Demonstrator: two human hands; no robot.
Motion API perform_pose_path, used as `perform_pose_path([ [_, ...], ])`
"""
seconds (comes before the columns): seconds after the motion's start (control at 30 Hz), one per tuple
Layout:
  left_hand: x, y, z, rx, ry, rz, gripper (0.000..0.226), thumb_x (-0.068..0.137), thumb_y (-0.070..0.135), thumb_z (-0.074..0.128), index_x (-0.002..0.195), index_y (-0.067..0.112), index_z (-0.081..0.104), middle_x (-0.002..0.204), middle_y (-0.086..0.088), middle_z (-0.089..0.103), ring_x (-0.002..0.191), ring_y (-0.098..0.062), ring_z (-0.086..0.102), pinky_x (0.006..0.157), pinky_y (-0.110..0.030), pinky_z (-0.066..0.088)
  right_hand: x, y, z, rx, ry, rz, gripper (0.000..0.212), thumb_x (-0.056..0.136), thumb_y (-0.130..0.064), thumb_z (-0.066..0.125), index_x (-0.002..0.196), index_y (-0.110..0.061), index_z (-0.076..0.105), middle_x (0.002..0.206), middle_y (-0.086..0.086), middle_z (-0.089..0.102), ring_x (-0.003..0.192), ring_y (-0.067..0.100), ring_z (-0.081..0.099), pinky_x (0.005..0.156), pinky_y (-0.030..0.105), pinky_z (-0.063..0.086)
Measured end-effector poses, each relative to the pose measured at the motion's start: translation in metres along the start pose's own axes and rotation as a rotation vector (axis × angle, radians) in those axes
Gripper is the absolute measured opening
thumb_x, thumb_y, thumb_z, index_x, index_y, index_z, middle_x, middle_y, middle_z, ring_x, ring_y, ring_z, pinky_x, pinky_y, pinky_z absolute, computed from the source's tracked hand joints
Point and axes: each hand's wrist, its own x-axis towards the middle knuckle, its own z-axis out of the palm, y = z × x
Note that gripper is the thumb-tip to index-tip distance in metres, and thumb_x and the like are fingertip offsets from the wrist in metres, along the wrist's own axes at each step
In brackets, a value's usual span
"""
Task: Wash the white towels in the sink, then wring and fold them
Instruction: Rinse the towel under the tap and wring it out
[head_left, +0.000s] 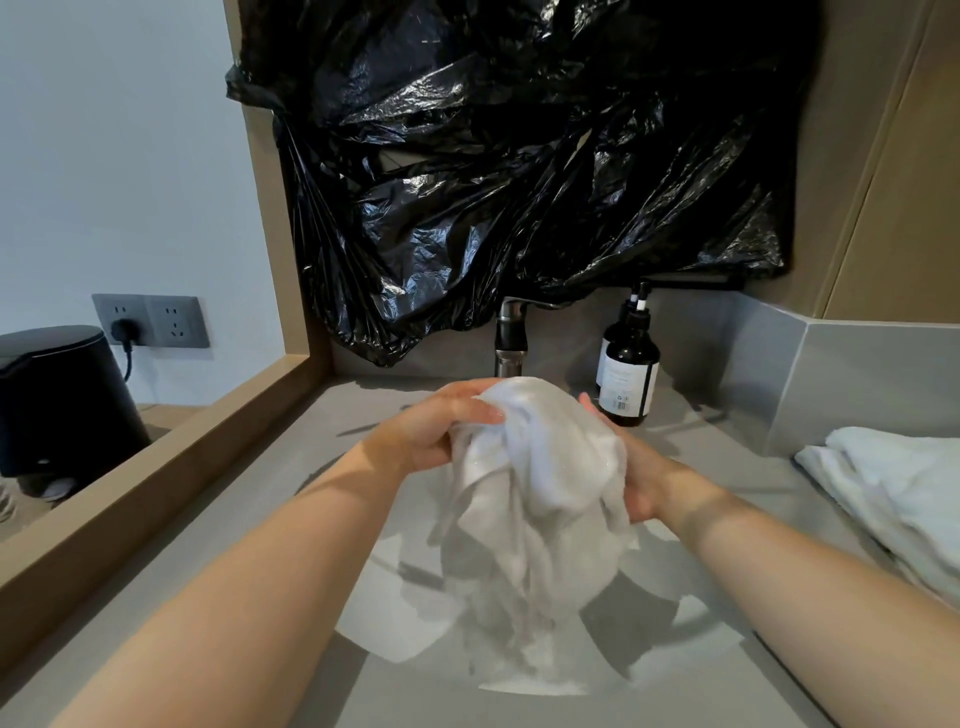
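A wet white terry towel (535, 493), bunched into a soft, rumpled mass with sagging folds, hangs at the centre of the frame over the round white sink basin (395, 618) set in a matte grey stone counter (322, 447). The left hand (447, 431) comes in from lower left, forearm bare, its fingers curled over the towel's top edge and gripping it. The right hand (641, 480) clasps the bundle's right side, palm against the cloth and fingers mostly hidden behind it.

A brushed metal tap (511, 338) stands just behind. Crinkled glossy black plastic sheeting (519, 156) fills the upper frame. Dark glass pump bottles (626, 364) stand to the right of the tap, and dry white towels (893, 493) are stacked at the right edge.
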Motion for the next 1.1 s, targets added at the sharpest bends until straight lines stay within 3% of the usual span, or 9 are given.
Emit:
perform_pose_path([
  [0.13, -0.002, -0.010, -0.009, 0.066, 0.114, -0.009, 0.090, 0.057, 0.049, 0.090, 0.125, 0.000, 0.058, 0.104, -0.012, 0.070, 0.092, -0.024, 0.068, 0.081, -0.035, 0.056, -0.004, 0.003, 0.000, -0.064, -0.233, 0.057, 0.095, 0.042, -0.075, 0.075, 0.115, -0.013, 0.071, 0.122, 0.013, 0.066, 0.108, 0.027, 0.066, 0.084, 0.036, 0.056],
  [0.23, 0.001, -0.015, -0.002, 0.128, 0.295, -0.034, 0.059, 0.072, 0.040, 0.079, 0.114, 0.002, 0.067, 0.098, -0.013, 0.072, 0.088, -0.025, 0.069, 0.077, -0.034, 0.055, 0.000, 0.007, 0.000, -0.289, -0.292, -0.010, 0.099, 0.042, -0.056, 0.090, 0.125, -0.015, 0.056, 0.121, 0.009, 0.066, 0.112, 0.023, 0.064, 0.091, 0.035, 0.053],
  [0.3, 0.003, -0.017, 0.004, 0.141, 0.412, -0.012, 0.023, 0.085, 0.028, 0.073, 0.096, 0.008, 0.073, 0.084, -0.008, 0.075, 0.078, -0.020, 0.071, 0.066, -0.028, 0.056, 0.000, 0.009, 0.015, -0.569, -0.176, -0.134, 0.072, 0.066, -0.035, 0.087, 0.127, -0.017, 0.054, 0.119, 0.003, 0.068, 0.111, 0.016, 0.064, 0.096, 0.036, 0.051],
  [0.4, 0.008, -0.020, 0.009, 0.162, 0.539, -0.019, 0.016, 0.088, 0.028, 0.071, 0.086, 0.013, 0.075, 0.084, -0.009, 0.076, 0.079, -0.020, 0.072, 0.068, -0.029, 0.059, -0.001, 0.008, 0.035, -0.852, 0.083, -0.370, 0.036, 0.078, -0.018, 0.078, 0.110, -0.024, 0.064, 0.096, -0.014, 0.069, 0.092, 0.002, 0.064, 0.083, 0.024, 0.054],
  [0.6, 0.019, -0.024, 0.019, 0.052, 0.676, -0.076, 0.030, 0.093, 0.028, 0.065, 0.101, 0.000, 0.070, 0.091, -0.014, 0.071, 0.080, -0.020, 0.069, 0.066, -0.024, 0.058, 0.000, 0.005, 0.062, -1.538, 0.531, -0.328, 0.014, 0.081, -0.038, 0.063, 0.089, -0.028, 0.056, 0.083, -0.009, 0.058, 0.076, 0.015, 0.056, 0.060, 0.028, 0.040],
  [0.73, 0.024, -0.031, 0.022, 0.022, 0.732, -0.138, 0.056, 0.067, 0.050, 0.077, 0.098, 0.003, 0.073, 0.106, -0.019, 0.071, 0.099, -0.032, 0.069, 0.095, -0.048, 0.054, 0.014, 0.017, 0.054, -1.657, 0.624, -0.328, 0.018, 0.084, -0.035, 0.054, 0.097, -0.023, 0.058, 0.088, -0.002, 0.065, 0.077, 0.022, 0.061, 0.060, 0.028, 0.040],
  [0.9, 0.020, -0.031, 0.022, 0.030, 0.800, -0.240, 0.029, 0.091, 0.035, 0.068, 0.080, 0.010, 0.057, 0.084, -0.012, 0.066, 0.081, -0.022, 0.065, 0.078, -0.033, 0.051, 0.027, 0.019, 0.048, -1.740, 0.615, -0.378, 0.040, 0.083, -0.046, 0.061, 0.117, -0.025, 0.054, 0.101, -0.001, 0.067, 0.094, 0.024, 0.064, 0.067, 0.028, 0.038],
  [1.0, 0.016, -0.030, 0.019, 0.086, 0.701, -0.317, 0.044, 0.085, 0.047, 0.071, 0.102, 0.007, 0.067, 0.101, -0.015, 0.072, 0.091, -0.026, 0.070, 0.090, -0.040, 0.056, 0.025, 0.013, 0.034, -1.609, 0.504, -0.344, 0.040, 0.075, -0.047, 0.068, 0.110, -0.031, 0.058, 0.101, -0.006, 0.067, 0.092, 0.021, 0.063, 0.070, 0.028, 0.045],
  [1.1, 0.014, -0.025, 0.010, 0.259, 0.631, -0.382, 0.054, 0.079, 0.060, 0.070, 0.100, 0.011, 0.069, 0.099, -0.010, 0.073, 0.092, -0.027, 0.071, 0.090, -0.043, 0.057, 0.014, 0.000, 0.012, -1.405, 0.393, -0.323, 0.043, 0.069, -0.044, 0.078, 0.103, -0.027, 0.058, 0.096, -0.007, 0.064, 0.087, 0.017, 0.062, 0.077, 0.032, 0.052],
])
